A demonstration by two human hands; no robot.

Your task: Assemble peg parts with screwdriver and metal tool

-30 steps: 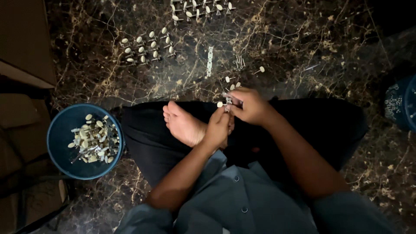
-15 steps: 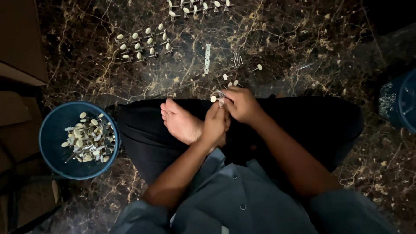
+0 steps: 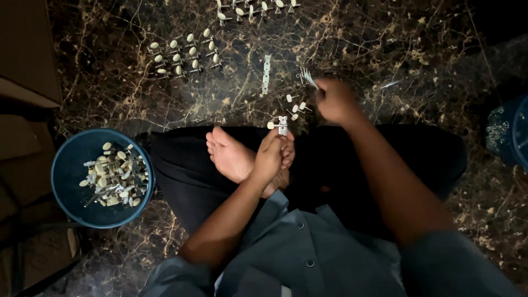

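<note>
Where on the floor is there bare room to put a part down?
Bare marble lies right of the right hand, toward the blue bin, and between the metal strip and peg rows. It is crowded by the loose pegs and blue bowl.

Dim light falls on a dark marble floor (image 3: 418,49) veined with gold; brown, perhaps cardboard, panels (image 3: 25,60) line its left edge

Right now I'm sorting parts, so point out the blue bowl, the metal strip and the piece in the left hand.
blue bowl (image 3: 69,165): head view, bare inner wall.
metal strip (image 3: 267,74): head view, mid-length.
small metal piece (image 3: 282,125): head view, its body above the left hand (image 3: 269,157).
</note>
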